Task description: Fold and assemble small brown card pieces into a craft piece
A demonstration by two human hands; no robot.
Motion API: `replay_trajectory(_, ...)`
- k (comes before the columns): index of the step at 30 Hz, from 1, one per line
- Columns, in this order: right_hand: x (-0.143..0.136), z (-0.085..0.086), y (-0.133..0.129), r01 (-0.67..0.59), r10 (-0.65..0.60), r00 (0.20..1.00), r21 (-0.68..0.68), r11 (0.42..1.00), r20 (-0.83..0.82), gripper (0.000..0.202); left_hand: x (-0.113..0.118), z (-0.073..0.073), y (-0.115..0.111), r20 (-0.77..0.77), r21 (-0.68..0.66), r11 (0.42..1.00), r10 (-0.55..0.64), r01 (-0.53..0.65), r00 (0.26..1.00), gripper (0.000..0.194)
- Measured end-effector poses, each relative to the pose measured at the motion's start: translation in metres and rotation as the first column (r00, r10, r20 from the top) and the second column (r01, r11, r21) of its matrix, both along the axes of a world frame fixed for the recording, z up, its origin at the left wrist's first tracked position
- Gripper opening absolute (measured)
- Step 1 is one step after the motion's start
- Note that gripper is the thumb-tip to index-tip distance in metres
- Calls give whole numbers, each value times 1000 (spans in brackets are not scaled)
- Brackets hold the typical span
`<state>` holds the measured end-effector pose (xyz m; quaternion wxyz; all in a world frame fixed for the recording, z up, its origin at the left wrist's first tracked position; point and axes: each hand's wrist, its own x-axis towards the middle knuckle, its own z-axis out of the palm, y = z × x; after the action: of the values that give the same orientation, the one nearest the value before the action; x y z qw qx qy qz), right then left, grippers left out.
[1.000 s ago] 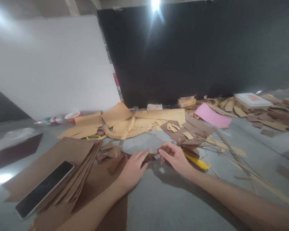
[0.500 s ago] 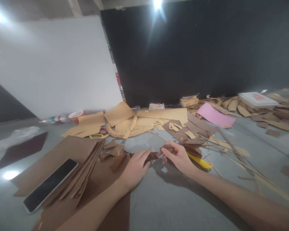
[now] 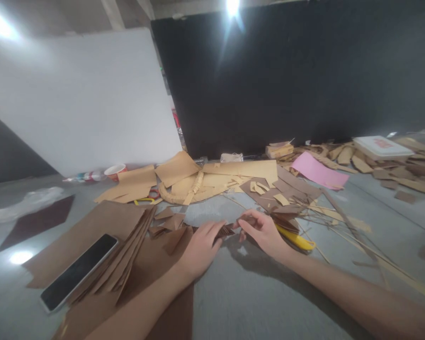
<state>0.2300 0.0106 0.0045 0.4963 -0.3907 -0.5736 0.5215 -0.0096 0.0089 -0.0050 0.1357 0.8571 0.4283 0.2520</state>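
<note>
My left hand, half-curled, holds pleated brown paper; my right hand, fingertips nearly closed, shows no verifiable grip.

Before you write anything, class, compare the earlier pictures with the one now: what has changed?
The view has swung slightly, so the phone and yellow tool appear farther right. Neither visibly moved on the table. Nothing was visibly grasped or released: the left hand still holds the brown pleated piece, the right hand remains by its end.
</note>
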Motion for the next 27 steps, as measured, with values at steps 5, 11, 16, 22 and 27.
replay_trajectory(5,0,1,-1,-15,15,999,1,1000,43,47,1,-1,1,10,-1,1000,-11,11,1000,46)
replay_trajectory(11,-1,4,-1,-37,35,997,25,999,64,46,2,0,2,32,18,1000,-10,10,999,45)
replay_trajectory(16,0,7,-2,-26,23,997,30,999,79,46,4,2,1,28,13,1000,-9,8,1000,43)
replay_trajectory(22,-1,9,-3,-31,28,996,37,999,84,47,6,4,1,35,8,1000,-9,9,999,41)
replay_trajectory(27,-1,4,-2,-32,30,996,21,999,87,47,5,3,1,35,6,1000,-8,7,999,40)
